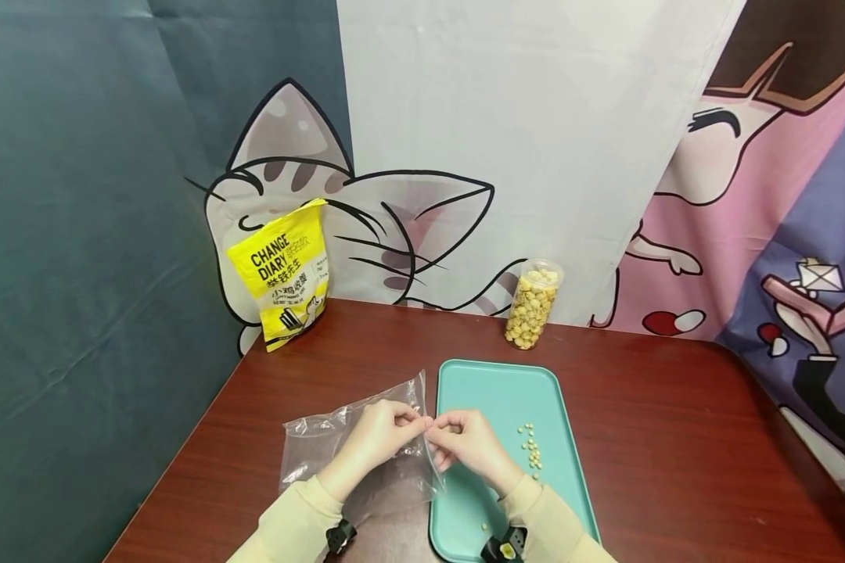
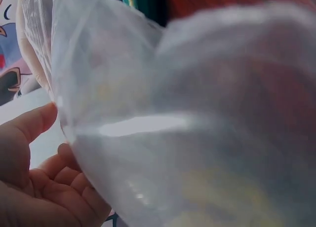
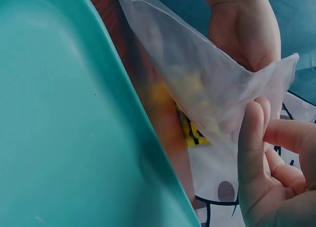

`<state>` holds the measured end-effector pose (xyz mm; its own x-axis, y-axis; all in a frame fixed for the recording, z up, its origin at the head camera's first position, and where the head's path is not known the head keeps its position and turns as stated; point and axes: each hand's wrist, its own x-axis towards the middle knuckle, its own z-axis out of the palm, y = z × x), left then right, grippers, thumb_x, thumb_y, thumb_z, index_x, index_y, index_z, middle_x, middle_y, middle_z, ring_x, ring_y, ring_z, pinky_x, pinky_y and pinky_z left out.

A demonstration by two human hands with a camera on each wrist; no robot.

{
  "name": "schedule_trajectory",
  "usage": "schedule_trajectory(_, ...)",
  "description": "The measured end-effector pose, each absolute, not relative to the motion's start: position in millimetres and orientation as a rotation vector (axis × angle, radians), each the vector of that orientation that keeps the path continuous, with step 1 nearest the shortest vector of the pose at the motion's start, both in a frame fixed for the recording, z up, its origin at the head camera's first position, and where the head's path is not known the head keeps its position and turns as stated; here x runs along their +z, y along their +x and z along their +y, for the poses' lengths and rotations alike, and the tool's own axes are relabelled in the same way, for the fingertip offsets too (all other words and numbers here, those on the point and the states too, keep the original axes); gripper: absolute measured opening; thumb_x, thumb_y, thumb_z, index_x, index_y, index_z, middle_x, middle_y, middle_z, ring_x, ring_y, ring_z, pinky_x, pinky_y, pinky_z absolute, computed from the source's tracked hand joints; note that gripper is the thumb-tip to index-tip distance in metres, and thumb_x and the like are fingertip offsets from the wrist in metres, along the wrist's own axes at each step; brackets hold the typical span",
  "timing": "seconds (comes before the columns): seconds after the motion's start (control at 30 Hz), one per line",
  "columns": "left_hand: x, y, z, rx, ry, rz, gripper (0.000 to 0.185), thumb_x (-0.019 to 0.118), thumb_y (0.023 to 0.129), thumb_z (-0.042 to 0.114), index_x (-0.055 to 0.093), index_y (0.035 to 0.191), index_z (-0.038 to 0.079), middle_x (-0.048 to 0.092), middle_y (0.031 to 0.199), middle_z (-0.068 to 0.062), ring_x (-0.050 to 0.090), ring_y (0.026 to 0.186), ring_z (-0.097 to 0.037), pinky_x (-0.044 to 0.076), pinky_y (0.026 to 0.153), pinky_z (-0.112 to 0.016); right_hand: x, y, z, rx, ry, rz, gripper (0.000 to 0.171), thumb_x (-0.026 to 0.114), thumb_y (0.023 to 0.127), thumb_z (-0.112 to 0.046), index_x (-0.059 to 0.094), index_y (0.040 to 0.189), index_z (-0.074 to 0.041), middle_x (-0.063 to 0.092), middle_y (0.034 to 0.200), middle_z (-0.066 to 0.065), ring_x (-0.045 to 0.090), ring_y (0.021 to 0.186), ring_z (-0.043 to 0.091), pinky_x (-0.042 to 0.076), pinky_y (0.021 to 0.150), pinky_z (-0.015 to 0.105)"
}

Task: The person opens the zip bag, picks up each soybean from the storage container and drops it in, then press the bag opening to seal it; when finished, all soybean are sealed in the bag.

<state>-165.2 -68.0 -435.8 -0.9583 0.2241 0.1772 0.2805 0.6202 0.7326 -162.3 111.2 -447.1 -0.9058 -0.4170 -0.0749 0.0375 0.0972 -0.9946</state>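
A clear plastic zip bag lies partly on the table's wood, its right edge lifted. My left hand and right hand meet at that edge, and each pinches the film between thumb and fingers. In the left wrist view the bag fills the frame, with my left hand at its lower left. The right wrist view shows the bag stretched from my right hand across the teal tray. Several small yellow kernels lie on the tray.
A clear jar of yellow puffed pieces stands behind the tray. A yellow snack pouch leans on the backdrop at the back left. The brown table ends at printed cloth walls on the left and back.
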Motion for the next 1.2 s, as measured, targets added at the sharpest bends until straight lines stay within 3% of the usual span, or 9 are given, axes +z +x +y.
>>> schedule_trajectory(0.3, -436, -165, -67, -1.417, -0.444, -2.749, 0.02, 0.07, 0.083, 0.028, 0.074, 0.079, 0.009, 0.062, 0.056, 0.004, 0.05, 0.049, -0.001, 0.04, 0.046, -0.02, -447, -160, 110, -1.914, -0.395, 1.991, 0.024, 0.061, 0.089, -0.007, 0.058, 0.093, 0.017, 0.062, 0.067, 0.003, 0.061, 0.054, 0.008, 0.054, 0.055, 0.027)
schedule_trajectory(0.57, -432, -164, -64, -1.442, -0.437, -2.698, 0.012, 0.067, 0.083, 0.017, 0.073, 0.079, 0.008, 0.064, 0.059, 0.003, 0.051, 0.049, 0.0, 0.042, 0.048, -0.02, -447, -161, 111, -1.932, -0.379, 1.972, 0.026, 0.06, 0.09, -0.008, 0.058, 0.098, 0.018, 0.061, 0.068, 0.003, 0.061, 0.055, 0.007, 0.054, 0.055, 0.027)
schedule_trajectory(0.83, -428, -157, -58, -1.329, -0.515, -2.667, 0.009, 0.065, 0.083, 0.013, 0.073, 0.082, 0.008, 0.069, 0.071, 0.001, 0.058, 0.059, -0.002, 0.046, 0.053, -0.018, -451, -161, 111, -1.906, -0.402, 1.988, 0.023, 0.055, 0.093, -0.01, 0.057, 0.095, 0.013, 0.064, 0.072, 0.009, 0.062, 0.056, 0.011, 0.055, 0.056, 0.03)
schedule_trajectory(1.2, -432, -154, -53, -1.046, -0.531, -2.654, 0.016, 0.068, 0.078, 0.015, 0.062, 0.063, 0.015, 0.052, 0.054, 0.01, 0.038, 0.048, 0.003, 0.035, 0.046, -0.017, -449, -158, 111, -1.896, -0.368, 2.013, 0.019, 0.051, 0.092, -0.005, 0.058, 0.092, 0.013, 0.063, 0.07, 0.013, 0.06, 0.051, 0.011, 0.054, 0.053, 0.032)
